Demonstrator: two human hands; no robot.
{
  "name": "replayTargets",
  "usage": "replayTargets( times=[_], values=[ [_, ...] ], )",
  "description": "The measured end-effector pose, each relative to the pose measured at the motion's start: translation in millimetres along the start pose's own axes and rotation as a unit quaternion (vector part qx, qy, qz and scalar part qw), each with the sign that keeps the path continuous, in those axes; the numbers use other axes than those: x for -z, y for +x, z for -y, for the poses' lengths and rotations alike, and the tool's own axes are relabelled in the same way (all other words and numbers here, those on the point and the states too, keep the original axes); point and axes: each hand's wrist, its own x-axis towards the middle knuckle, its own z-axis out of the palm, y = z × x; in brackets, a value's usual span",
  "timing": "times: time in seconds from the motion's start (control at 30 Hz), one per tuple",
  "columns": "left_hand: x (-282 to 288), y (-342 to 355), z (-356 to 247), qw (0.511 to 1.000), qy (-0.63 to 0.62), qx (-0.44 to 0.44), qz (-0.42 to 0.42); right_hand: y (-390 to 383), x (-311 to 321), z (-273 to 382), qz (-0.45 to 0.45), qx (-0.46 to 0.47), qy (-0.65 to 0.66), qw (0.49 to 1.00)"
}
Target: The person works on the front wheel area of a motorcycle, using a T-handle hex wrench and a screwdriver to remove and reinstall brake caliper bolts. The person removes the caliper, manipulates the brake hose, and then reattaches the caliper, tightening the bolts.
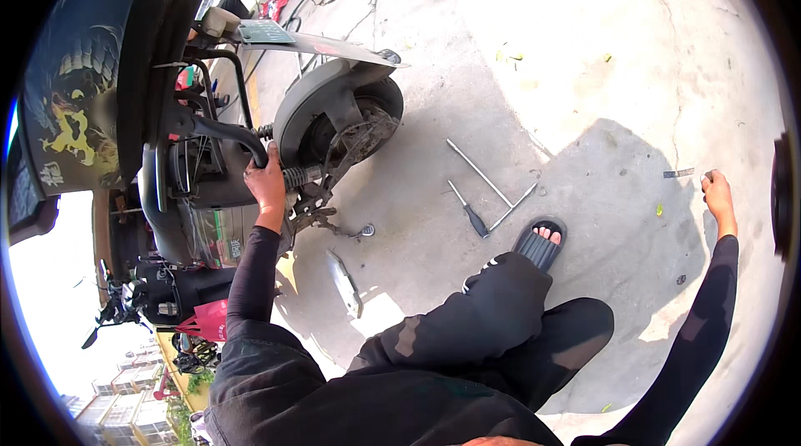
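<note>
My left hand (266,184) is closed around the lower end of a curved black tube (227,134) at the rear of a scooter (193,176). Just beside it sits a coil-spring shock absorber (302,176), and beyond that the grimy rear wheel (385,97). My right hand (717,194) is stretched far out to the right, low over the concrete. Its fingers are curled together, and whatever they may hold is too small to make out. A short dark strip (678,173) lies on the ground just left of those fingers.
A T-handle wrench (480,171) and a black-handled screwdriver (471,211) lie on the concrete ahead of my sandalled foot (541,242). A silver folded tool or metal piece (343,282) rests nearer the scooter. A bent rear mudguard (334,47) juts over the wheel.
</note>
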Motion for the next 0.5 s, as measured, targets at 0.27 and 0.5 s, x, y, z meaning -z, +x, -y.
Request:
replayTargets(
  times=[0.27,0.5],
  values=[
    [30.1,-8.2,-3.2,0.987,0.135,0.068,0.052,-29.3,48.5,170.7,0.135,-0.114,0.198,0.964],
    [29.9,-39.7,-50.5,0.915,0.303,0.186,0.191,-170.3,100.3,344.6,0.237,0.121,0.042,0.963]
  ],
)
